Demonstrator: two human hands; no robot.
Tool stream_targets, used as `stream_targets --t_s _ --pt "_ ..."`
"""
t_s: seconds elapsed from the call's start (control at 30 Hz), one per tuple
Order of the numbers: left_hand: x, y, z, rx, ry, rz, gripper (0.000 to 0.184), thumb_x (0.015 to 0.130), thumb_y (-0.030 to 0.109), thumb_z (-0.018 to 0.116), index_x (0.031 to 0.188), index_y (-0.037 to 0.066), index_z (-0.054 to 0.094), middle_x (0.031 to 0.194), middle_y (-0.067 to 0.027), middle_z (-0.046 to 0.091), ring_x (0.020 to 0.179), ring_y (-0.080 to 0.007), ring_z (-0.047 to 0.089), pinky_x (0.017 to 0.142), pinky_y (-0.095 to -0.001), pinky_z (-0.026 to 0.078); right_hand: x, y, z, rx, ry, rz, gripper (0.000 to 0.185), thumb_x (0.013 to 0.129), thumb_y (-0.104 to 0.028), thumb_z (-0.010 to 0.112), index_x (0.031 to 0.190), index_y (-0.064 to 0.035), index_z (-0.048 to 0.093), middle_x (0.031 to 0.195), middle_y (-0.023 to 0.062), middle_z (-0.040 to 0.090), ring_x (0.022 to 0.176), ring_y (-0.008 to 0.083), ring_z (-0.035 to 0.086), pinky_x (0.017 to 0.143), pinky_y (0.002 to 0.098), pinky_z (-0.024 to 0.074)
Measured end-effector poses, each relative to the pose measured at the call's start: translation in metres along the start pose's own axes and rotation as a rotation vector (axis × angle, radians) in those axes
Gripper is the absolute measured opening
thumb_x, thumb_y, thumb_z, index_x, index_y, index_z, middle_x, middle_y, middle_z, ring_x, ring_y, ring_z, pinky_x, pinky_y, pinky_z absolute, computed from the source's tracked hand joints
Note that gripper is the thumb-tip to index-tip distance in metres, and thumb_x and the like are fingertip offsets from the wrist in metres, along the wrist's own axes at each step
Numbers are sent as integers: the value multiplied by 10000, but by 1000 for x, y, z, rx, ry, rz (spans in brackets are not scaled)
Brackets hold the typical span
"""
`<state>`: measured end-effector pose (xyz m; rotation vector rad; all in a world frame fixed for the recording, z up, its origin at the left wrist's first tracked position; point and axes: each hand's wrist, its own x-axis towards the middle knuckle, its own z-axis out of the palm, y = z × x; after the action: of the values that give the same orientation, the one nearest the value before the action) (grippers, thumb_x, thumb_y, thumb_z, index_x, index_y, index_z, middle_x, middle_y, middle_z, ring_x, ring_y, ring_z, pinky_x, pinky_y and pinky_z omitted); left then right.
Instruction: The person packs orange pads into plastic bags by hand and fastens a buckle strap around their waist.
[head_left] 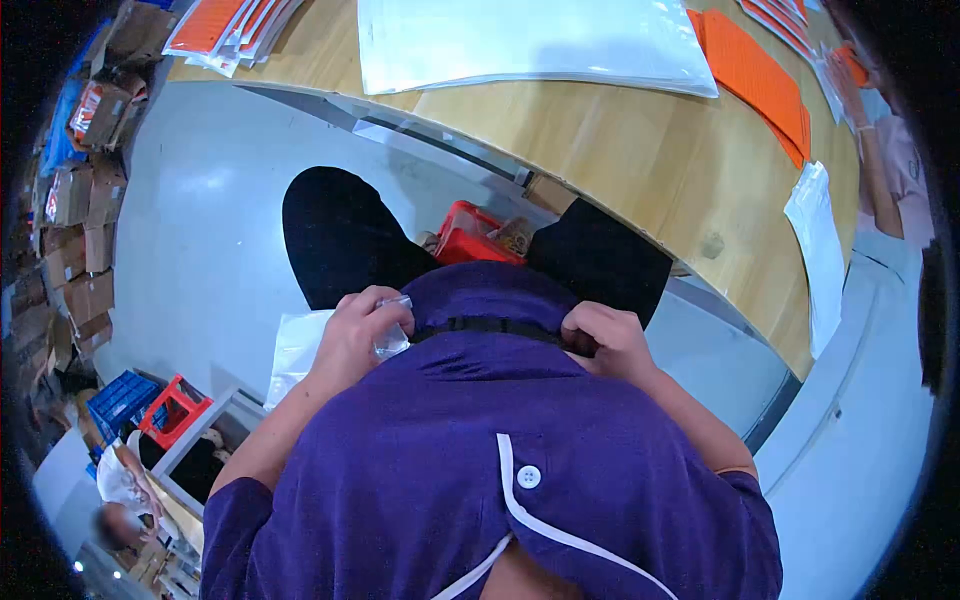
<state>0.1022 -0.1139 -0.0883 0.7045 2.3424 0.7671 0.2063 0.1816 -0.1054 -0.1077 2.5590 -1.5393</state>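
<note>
My left hand [362, 332] is at the left of my waist, its fingers closed on a crinkled clear plastic bag [392, 342]. A flat white part of plastic [293, 352] shows behind that wrist. My right hand [612, 338] is at the other side of my waist, fingers curled in at the end of a black strap [490, 326] that crosses my purple shirt. Its fingertips are partly hidden. On the wooden table [640, 170] in front lie a stack of clear plastic bags [530, 40] and a fanned row of orange cards [755, 85].
More orange-and-white packs [225, 30] lie at the table's left corner, and a white plastic sheet [818, 255] hangs over its right edge. Beneath the table stands a red bin [470, 235]. Cardboard boxes [90, 290] are piled left. Other people sit at lower left and upper right.
</note>
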Motion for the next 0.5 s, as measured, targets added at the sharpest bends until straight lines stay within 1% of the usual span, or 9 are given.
stream_targets --t_s 0.2,0.37,0.5 --pt "1 -3 -1 5 -28 -1 211 691 127 783 838 127 631 1142 -81 597 1024 -272 555 878 -346 469 1 0 -1 55 -26 41 214 688 36 711 739 -45 520 702 18 515 563 141 412 519 254 344" --pt "2 0 -2 13 -16 4 207 700 133 782 844 132 634 1144 -78 596 1016 -277 556 883 -349 469 1 2 -2 -2 -20 1 215 685 42 707 736 -46 518 696 18 505 563 141 411 518 254 343" --pt "2 0 -2 -5 -24 -17 206 704 139 784 846 131 634 1148 -75 594 1014 -280 555 883 -353 467 2 -1 -3 21 -28 19 217 681 42 707 735 -46 517 695 18 502 565 141 412 518 254 341"
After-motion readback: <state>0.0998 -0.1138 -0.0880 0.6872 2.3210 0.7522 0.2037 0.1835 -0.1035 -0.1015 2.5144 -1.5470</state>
